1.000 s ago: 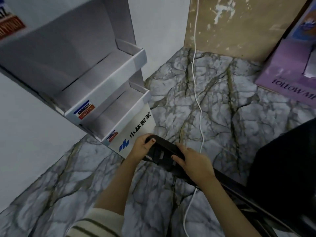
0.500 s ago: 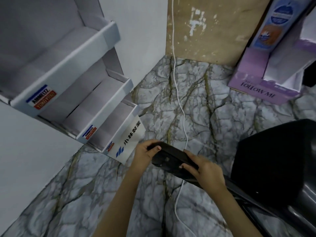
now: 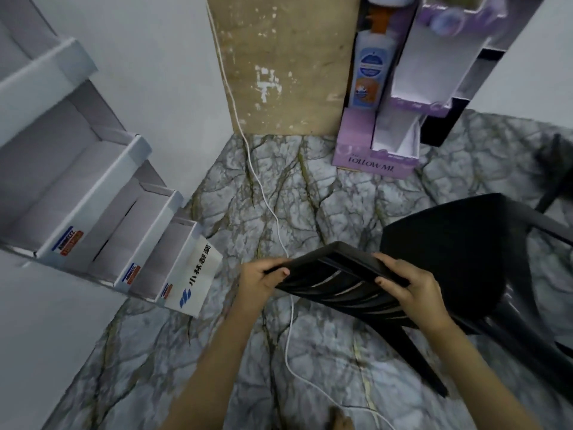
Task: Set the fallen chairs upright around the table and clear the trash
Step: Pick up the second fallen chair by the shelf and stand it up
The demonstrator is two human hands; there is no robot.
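A black plastic chair (image 3: 459, 262) is raised off the marble floor, its slatted backrest toward me and its seat to the right. My left hand (image 3: 260, 279) grips the left end of the backrest's top rail, thumb on top. My right hand (image 3: 409, 285) grips the right end of the same rail. One chair leg (image 3: 421, 364) points down toward the floor at the lower right. No trash shows in this view.
A white cardboard display shelf (image 3: 130, 231) stands at the left against the wall. A purple "FOLLOW ME" display stand (image 3: 372, 156) sits at the back right. A white cable (image 3: 273, 218) runs across the floor under the chair. Another dark chair part (image 3: 555, 178) shows at the right edge.
Both hands have lifted the chair's backrest upward, and more of the seat and slats has come into view. My view has tilted up toward the far wall.
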